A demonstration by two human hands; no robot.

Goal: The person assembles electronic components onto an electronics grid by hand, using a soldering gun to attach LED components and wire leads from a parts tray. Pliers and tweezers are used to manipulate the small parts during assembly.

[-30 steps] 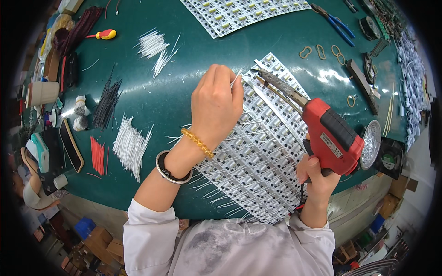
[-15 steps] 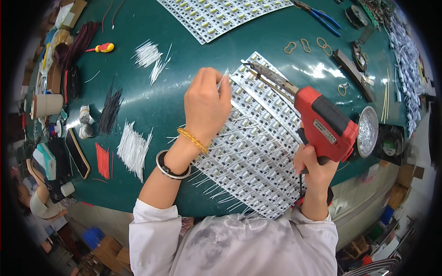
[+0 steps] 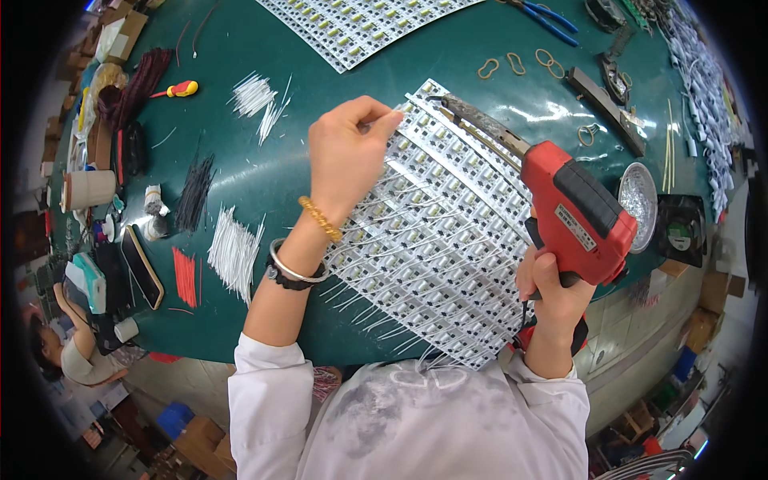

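My right hand (image 3: pixel 554 292) is wrapped round the grip of a red and black soldering gun (image 3: pixel 580 212). Its long dark tip reaches over the upper corner of the white LED circuit board panel (image 3: pixel 456 232), close to the top edge. My left hand (image 3: pixel 348 152) pinches thumb and forefinger together at the panel's upper left edge. The pinch is on a thin white wire, now mostly hidden by the fingers. From the panel's left side, many white wires (image 3: pixel 376 324) stick out in rows. Part of the panel's right side lies behind the gun and my right hand.
Bundles of white wires (image 3: pixel 235 254), black wires (image 3: pixel 194 192) and red wires (image 3: pixel 184 276) lie to the left. A screwdriver (image 3: pixel 182 89) and phone (image 3: pixel 142 268) are farther left. Another LED panel (image 3: pixel 352 28), pliers (image 3: pixel 552 20) and a metal bowl (image 3: pixel 638 204) also surround the work.
My left hand has shifted slightly left and up, its fingertips now at the panel's edge. The white strand seen at them before is mostly covered. The soldering gun has moved slightly right and down.
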